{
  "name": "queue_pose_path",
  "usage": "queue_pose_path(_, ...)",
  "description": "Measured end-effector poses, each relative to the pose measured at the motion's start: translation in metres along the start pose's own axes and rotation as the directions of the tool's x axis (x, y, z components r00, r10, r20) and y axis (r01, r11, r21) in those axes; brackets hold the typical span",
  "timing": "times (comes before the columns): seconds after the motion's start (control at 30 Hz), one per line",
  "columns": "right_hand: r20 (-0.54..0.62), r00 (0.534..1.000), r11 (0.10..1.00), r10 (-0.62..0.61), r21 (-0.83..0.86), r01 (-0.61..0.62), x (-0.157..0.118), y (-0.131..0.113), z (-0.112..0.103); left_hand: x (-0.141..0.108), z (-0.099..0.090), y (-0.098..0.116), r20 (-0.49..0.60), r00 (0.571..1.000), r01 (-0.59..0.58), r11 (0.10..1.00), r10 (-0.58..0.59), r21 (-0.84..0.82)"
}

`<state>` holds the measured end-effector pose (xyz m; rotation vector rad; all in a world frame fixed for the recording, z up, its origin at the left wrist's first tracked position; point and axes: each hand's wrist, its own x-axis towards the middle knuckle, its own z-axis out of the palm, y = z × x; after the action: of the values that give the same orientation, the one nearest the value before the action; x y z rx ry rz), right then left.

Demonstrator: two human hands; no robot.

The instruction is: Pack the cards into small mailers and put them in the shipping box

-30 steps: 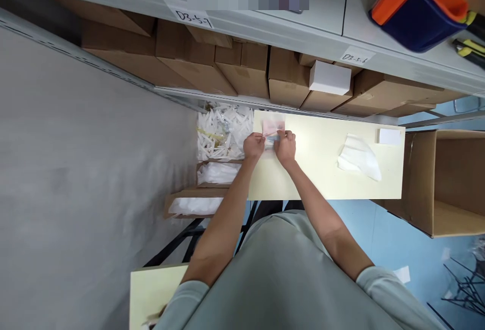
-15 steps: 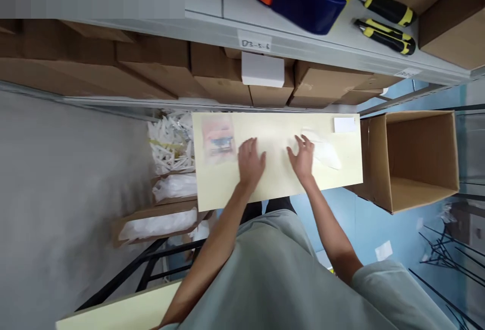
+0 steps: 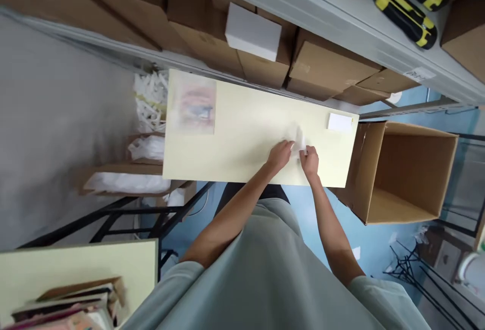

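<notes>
Over the right half of the pale yellow tabletop [image 3: 242, 118], a thin, whitish translucent sheet or bag [image 3: 298, 140] is pinched between both hands. My left hand [image 3: 280, 155] is closed on its left edge. On its right edge my right hand [image 3: 309, 161] is closed too. A blurred flat packet with pink and blue print [image 3: 196, 106] lies at the table's left end. Near the right end rests a small white card or box [image 3: 340, 122].
An open cardboard box [image 3: 411, 173] stands right of the table. Brown boxes [image 3: 326, 67] line the shelf behind, with cutters [image 3: 403, 14] on the shelf above. Bins with white packing material [image 3: 149, 102] are at left. A second table [image 3: 140, 269] holds a box of packets at lower left.
Both hands have closed and come together on the whitish sheet, which was lying on the table at right and is now gathered up. The camera view has tilted and shifted.
</notes>
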<state>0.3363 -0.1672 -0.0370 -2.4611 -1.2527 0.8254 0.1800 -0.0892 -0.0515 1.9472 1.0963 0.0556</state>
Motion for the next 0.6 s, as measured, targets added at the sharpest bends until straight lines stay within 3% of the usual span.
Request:
queue_pose_path(0.1, 0.115, 0.979, 0.982, -0.169, 0.099, 0.158, -0.005, -0.040, 0.011, -0.035, -0.020, -0.023, -0.068, 0.991, 0.099, 0.981, -0.112, -0.170)
queue_pose_path(0.2, 0.192, 0.928, 0.932, -0.319, 0.243, 0.270, -0.022, -0.090, 0.030, -0.088, -0.048, -0.049, -0.184, 0.962, 0.130, 0.928, -0.203, -0.348)
queue_pose_path(0.27, 0.257, 0.870, 0.888, -0.421, 0.314, 0.337, -0.036, -0.128, 0.047, -0.127, -0.069, -0.067, -0.271, 0.932, 0.115, 0.904, -0.242, -0.412)
queue_pose_path(0.33, 0.319, 0.767, 0.818, -0.557, 0.371, 0.440, -0.051, -0.167, 0.068, -0.168, -0.088, -0.087, -0.367, 0.881, 0.112, 0.887, -0.297, -0.448)
queue_pose_path(0.4, 0.357, 0.626, 0.718, -0.693, 0.412, 0.561, -0.066, -0.207, 0.095, -0.207, -0.104, -0.109, -0.461, 0.801, 0.133, 0.864, -0.382, -0.485)
queue_pose_path(0.47, 0.403, 0.477, 0.621, -0.781, 0.423, 0.659, -0.083, -0.249, 0.127, -0.243, -0.116, -0.136, -0.532, 0.689, 0.173, 0.825, -0.492, -0.538)
queue_pose_path(0.6, 0.535, 0.248, 0.502, -0.808, 0.402, 0.766, -0.124, -0.325, 0.201, -0.311, -0.131, -0.205, -0.567, 0.401, 0.261, 0.683, -0.720, -0.683)
